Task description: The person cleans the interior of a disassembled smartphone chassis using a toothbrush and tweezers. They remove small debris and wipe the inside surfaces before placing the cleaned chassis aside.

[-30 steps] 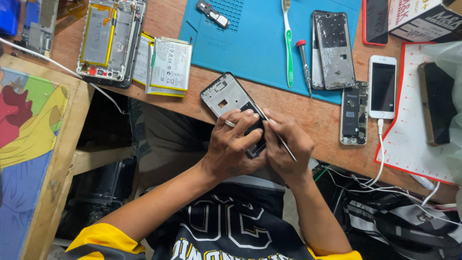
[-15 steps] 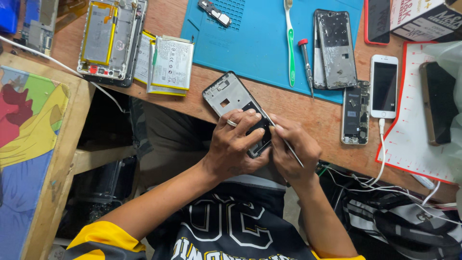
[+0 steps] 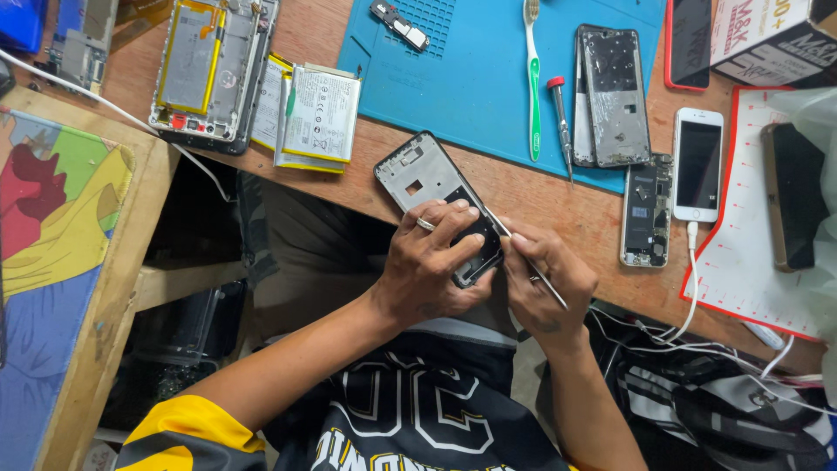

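Since earlier: phone frame (image 3: 440, 205) shifted slightly right | left hand (image 3: 432, 266) fingers clamped on it at desk edge (image 3: 558, 222) | right hand (image 3: 545, 283) pinches metal tool (image 3: 523, 255) | risk: tool slips, frame scratched.

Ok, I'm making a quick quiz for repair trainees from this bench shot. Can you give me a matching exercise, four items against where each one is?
Items:
1. phone frame
2. toothbrush
3. white phone
4. battery packs

Places:
A. lying on the blue mat
B. on the bare wood, left of the blue mat
C. gripped by the left hand at the table edge
D. plugged into a white cable, beside the red-edged mat

Pairs: 1-C, 2-A, 3-D, 4-B
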